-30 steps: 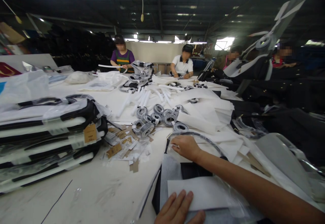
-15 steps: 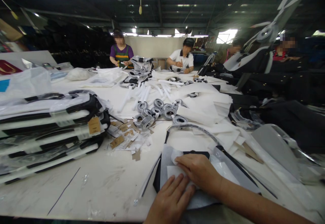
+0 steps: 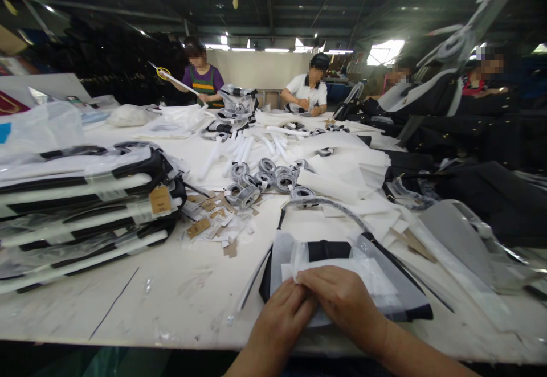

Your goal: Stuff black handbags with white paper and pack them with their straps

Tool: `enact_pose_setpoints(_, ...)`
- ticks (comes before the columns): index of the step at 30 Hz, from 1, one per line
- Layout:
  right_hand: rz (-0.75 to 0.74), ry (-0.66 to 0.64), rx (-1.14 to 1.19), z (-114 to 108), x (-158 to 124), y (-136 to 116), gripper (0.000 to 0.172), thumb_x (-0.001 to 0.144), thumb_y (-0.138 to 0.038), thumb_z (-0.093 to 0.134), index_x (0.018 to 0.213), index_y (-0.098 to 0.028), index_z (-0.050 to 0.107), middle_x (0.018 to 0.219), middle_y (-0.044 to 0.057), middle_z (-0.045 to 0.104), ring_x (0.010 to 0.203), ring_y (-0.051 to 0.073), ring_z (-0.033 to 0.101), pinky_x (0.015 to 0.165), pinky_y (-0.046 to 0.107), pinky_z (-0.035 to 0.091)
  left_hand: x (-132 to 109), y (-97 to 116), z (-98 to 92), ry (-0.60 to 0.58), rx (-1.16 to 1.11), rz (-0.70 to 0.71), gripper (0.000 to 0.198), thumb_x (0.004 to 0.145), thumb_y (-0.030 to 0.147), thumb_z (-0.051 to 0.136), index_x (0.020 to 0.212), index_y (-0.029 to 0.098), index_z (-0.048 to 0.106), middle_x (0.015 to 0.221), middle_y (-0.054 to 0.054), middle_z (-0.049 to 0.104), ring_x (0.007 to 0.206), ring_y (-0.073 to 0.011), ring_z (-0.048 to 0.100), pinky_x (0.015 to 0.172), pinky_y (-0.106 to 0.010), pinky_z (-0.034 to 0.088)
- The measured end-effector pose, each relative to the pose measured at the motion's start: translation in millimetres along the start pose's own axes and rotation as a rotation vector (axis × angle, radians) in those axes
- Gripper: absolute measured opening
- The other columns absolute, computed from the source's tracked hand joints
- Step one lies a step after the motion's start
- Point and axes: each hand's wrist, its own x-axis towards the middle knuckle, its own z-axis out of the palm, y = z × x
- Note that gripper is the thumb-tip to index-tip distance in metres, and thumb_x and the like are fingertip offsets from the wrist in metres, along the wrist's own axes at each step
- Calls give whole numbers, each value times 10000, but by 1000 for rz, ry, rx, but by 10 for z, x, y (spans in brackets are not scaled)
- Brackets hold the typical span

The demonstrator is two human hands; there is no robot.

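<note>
A black handbag (image 3: 329, 249) lies before me on the table, partly covered by grey-white sheeting. Its plastic-wrapped handle (image 3: 327, 201) arches away from me. Both my hands meet over the bag's near part. My left hand (image 3: 282, 313) has its fingers drawn together, the tips at a thin white wrapping sheet (image 3: 300, 257). From the right, my right hand (image 3: 347, 300) pinches that sheet beside the left fingertips. Under my hands, a flat white sheet (image 3: 371, 274) covers the bag's middle. The hands hide the near side of the bag.
Wrapped bags (image 3: 85, 195) are stacked at left. Cardboard tags (image 3: 199, 228) lie scattered beside coiled, plastic-wrapped straps (image 3: 265, 179). White tubes (image 3: 243, 149) and loose white sheets (image 3: 359, 166) lie farther back. Two co-workers (image 3: 203, 81) stand across the table; black material is heaped at right.
My left hand has gone from spread fingers to fingers drawn together against the right. The white wrapping sheet has changed shape. A co-worker at the far left now holds out yellow-handled scissors and a white strip.
</note>
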Motion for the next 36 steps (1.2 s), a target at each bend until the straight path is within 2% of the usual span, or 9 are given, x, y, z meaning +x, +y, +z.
enact_pose_setpoints(5,12,12,-2,-32,-108,-34,298,917,-95,489,1084,-191,716,988,78,776,870,186,739,799,299,611,-8,-16,1,6,11,-3,318,1004,178,475,1305,142,570,1202,-98,691,1192,-177,612,1066,-354,515)
enact_pose_setpoints(12,99,66,40,-36,-255,-50,302,963,-131,458,1105,-208,714,1017,62,774,919,179,741,831,311,627,-57,-42,-27,86,-24,6,339,1036,148,335,1255,99,589,1208,-103,683,1189,-180,611,1058,-362,523)
enact_pose_setpoints(18,-2,109,-20,-58,-356,-96,311,969,-110,466,1167,-192,692,1044,66,771,952,189,735,831,346,633,-94,-23,9,102,-58,-72,311,1020,125,348,1212,91,590,1140,-120,688,1122,-186,634,1017,-371,552)
enact_pose_setpoints(24,-54,72,-66,-92,-443,-173,352,973,-85,407,1169,-166,688,1076,80,764,992,214,727,831,393,633,-143,-20,44,70,-85,-122,298,988,99,373,1218,98,563,1126,-131,683,1125,-194,635,1032,-397,540)
enact_pose_setpoints(29,14,84,-50,-57,-453,-154,323,961,-77,435,1129,-160,698,1053,87,766,968,201,729,850,383,628,-119,-38,-32,-6,-108,-98,390,973,126,461,1361,133,495,1204,-118,661,1162,-194,617,1064,-418,510)
enact_pose_setpoints(31,28,89,-37,-53,-465,-135,324,950,-74,452,1140,-167,698,1056,81,766,963,201,731,849,380,628,-98,-61,-119,-81,-162,-112,462,981,217,515,1431,154,427,1257,-120,646,1199,-205,604,1095,-458,480)
enact_pose_setpoints(34,78,100,11,-61,-482,-115,324,937,-65,468,1127,-177,706,1051,65,768,964,196,732,852,360,628,-74,-131,-284,-214,-268,-119,675,957,437,570,1506,150,300,1370,-146,592,1299,-230,546,1143,-486,422)
enact_pose_setpoints(36,137,112,49,-68,-481,-108,301,941,-78,481,1092,-185,717,1037,53,771,952,188,737,854,340,628,-61,-196,-383,-287,-286,-90,632,979,425,532,1507,162,305,1426,-137,555,1361,-223,488,1162,-470,399)
